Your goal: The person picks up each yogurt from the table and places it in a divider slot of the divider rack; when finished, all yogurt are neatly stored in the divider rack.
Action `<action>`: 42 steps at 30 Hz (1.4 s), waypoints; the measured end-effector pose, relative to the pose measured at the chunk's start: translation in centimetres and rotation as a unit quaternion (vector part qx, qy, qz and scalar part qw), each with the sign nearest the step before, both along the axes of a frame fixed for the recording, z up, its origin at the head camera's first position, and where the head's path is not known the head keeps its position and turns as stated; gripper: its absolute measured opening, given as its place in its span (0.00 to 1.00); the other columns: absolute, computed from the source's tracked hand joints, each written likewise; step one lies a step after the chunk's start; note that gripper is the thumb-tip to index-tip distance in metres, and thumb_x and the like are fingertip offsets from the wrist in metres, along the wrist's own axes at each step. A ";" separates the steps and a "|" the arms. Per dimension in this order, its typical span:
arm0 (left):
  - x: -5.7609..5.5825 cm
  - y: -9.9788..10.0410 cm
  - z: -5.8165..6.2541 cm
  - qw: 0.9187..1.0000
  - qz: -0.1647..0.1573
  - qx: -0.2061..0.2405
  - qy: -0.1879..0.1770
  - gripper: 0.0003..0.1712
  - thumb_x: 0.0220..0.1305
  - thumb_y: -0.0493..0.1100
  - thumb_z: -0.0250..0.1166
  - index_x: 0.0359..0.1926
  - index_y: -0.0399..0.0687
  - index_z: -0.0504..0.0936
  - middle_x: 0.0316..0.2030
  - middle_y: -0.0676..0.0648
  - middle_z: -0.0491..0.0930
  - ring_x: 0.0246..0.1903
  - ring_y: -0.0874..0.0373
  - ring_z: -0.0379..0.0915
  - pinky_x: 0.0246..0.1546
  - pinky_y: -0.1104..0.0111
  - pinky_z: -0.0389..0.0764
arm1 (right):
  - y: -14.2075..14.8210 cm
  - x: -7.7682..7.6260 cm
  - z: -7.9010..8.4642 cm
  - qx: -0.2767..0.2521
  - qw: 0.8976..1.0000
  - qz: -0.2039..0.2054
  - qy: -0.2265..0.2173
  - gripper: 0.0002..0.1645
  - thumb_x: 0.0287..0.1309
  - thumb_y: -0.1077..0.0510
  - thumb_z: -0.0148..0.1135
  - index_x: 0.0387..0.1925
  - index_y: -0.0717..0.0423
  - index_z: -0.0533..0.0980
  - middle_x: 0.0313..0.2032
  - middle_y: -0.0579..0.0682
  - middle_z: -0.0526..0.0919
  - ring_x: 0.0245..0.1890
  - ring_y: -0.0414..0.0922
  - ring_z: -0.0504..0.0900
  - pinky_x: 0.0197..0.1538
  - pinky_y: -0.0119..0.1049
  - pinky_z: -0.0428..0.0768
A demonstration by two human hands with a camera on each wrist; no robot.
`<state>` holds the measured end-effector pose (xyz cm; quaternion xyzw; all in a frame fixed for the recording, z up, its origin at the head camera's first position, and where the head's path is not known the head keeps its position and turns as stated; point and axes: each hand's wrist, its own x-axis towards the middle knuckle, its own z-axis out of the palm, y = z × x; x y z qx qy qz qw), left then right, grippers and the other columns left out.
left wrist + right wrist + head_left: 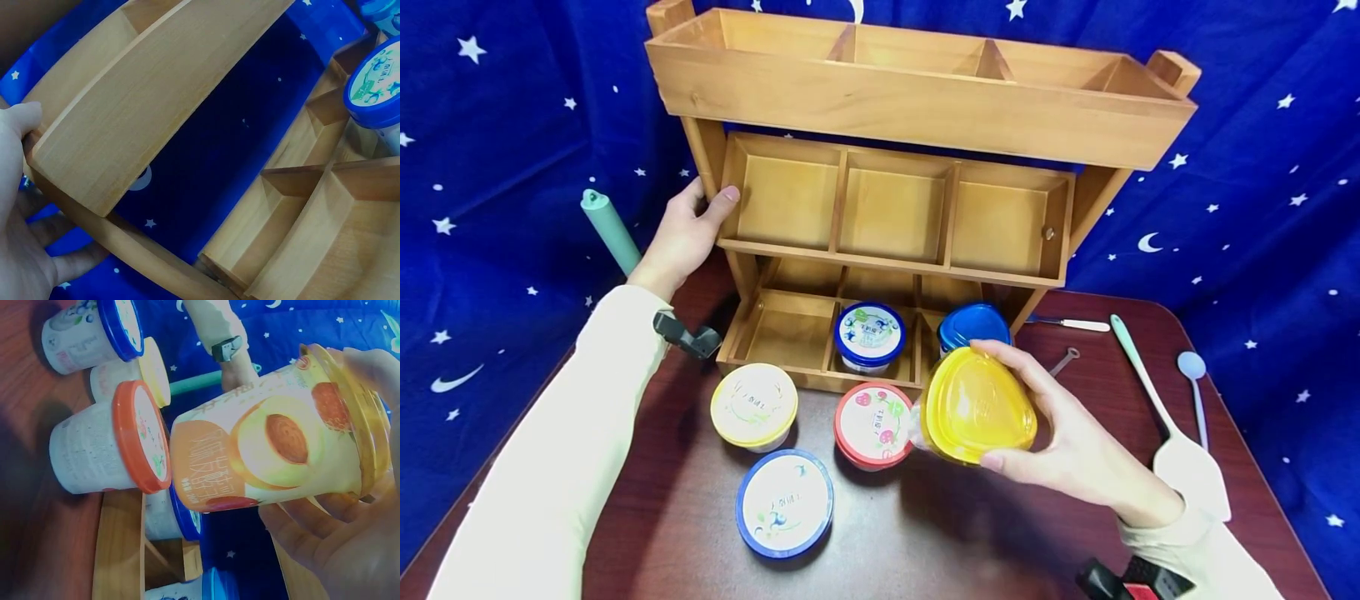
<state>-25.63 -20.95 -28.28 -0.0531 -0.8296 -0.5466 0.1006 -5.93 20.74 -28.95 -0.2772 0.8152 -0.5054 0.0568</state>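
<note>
My right hand [1075, 446] grips a yogurt cup with a yellow lid [981, 404], held tilted above the table. Its printed side shows a halved peach [281, 444] in the right wrist view. At the left end of the wooden shelf rack [917, 104], my left hand [681, 233] holds the middle tier's side, thumb on the edge and fingers behind. A blue-rimmed cup [870, 335] stands in the bottom tier's middle compartment, and a blue-lidded cup [973, 327] in its right one. Beside the held cup, a red-rimmed cup [874, 425] stands on the table.
A yellow-rimmed cup [755, 406] and another blue-rimmed cup [785, 503] stand in front of the rack. To the right lie a white spatula [1191, 471], a spoon [1192, 367] and a white-handled knife [1086, 325]. A green cylindrical handle [612, 232] leans at the left by the starry curtain.
</note>
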 end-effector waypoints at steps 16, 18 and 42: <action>0.1 0.2 0.2 1.000 -0.004 0.006 0.002 0.28 0.73 0.60 0.53 0.63 0.47 0.72 0.51 0.44 0.76 0.46 0.61 0.72 0.51 0.69 0.71 | -5.3 -5.3 0.9 -0.047 0.998 0.047 -0.022 0.54 0.49 0.64 0.75 0.73 0.47 0.56 0.65 0.47 0.68 0.62 0.45 0.70 0.60 0.29 0.74; 0.0 0.2 0.2 1.000 -0.003 0.005 0.002 0.28 0.73 0.60 0.53 0.62 0.48 0.72 0.51 0.45 0.76 0.45 0.61 0.72 0.51 0.69 0.71 | -6.1 -5.8 0.9 -0.047 0.997 0.051 -0.027 0.54 0.49 0.63 0.75 0.73 0.47 0.56 0.65 0.46 0.68 0.62 0.44 0.70 0.60 0.29 0.74; 0.2 0.1 0.1 1.000 0.005 -0.013 0.002 0.31 0.73 0.61 0.52 0.68 0.49 0.69 0.58 0.41 0.74 0.51 0.59 0.70 0.57 0.67 0.68 | -13.6 -11.0 -1.0 0.017 0.999 0.020 -0.033 0.53 0.48 0.52 0.77 0.71 0.41 0.57 0.62 0.43 0.70 0.58 0.41 0.73 0.63 0.42 0.73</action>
